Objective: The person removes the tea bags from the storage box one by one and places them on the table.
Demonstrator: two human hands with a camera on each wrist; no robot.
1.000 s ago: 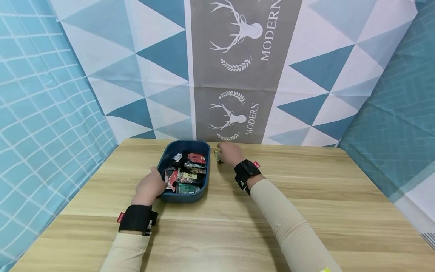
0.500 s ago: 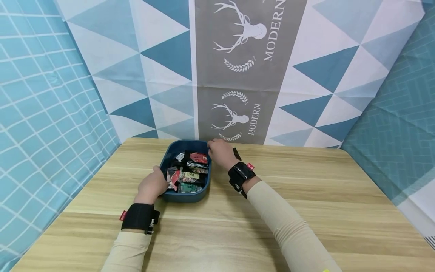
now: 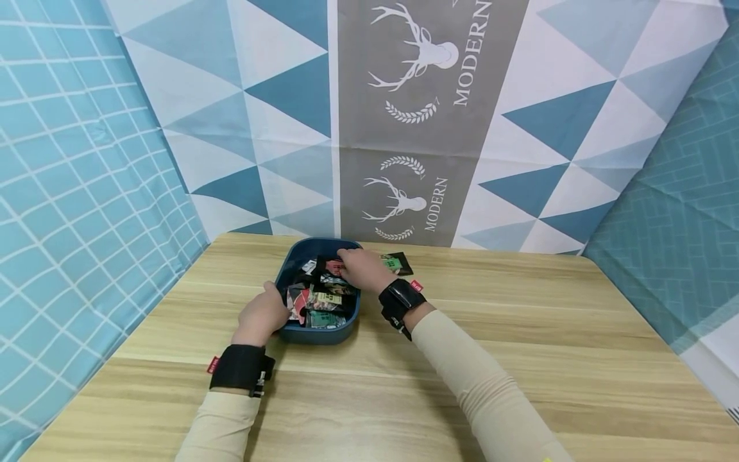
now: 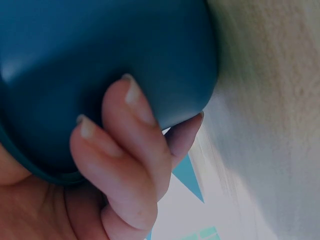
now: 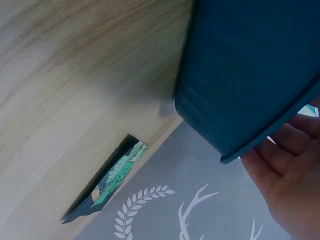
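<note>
A dark blue plastic bin (image 3: 320,335) stands on the table's far left part, holding several small snack-like packets, among them a yellow-labelled packet (image 3: 328,298) and a green-labelled packet (image 3: 324,319). My left hand (image 3: 263,314) grips the bin's left wall, fingers curled against the outside, as the left wrist view shows. Over the right rim reaches my right hand (image 3: 365,269), its fingers near a red packet (image 3: 333,266); the fingertips are hidden inside. Beyond that hand, a black packet with a green label (image 5: 117,172) lies flat on the table, right of the bin.
The wooden table (image 3: 491,359) ends at a patterned cloth backdrop (image 3: 398,160) just behind the bin. A blue tiled-pattern sheet (image 3: 92,192) hangs on the left, and a teal one (image 3: 681,224) on the right.
My right hand let go of the green-labelled packet on the table, then moved left across the rim to over the packets in the bin. The left hand keeps its grip on the bin.
</note>
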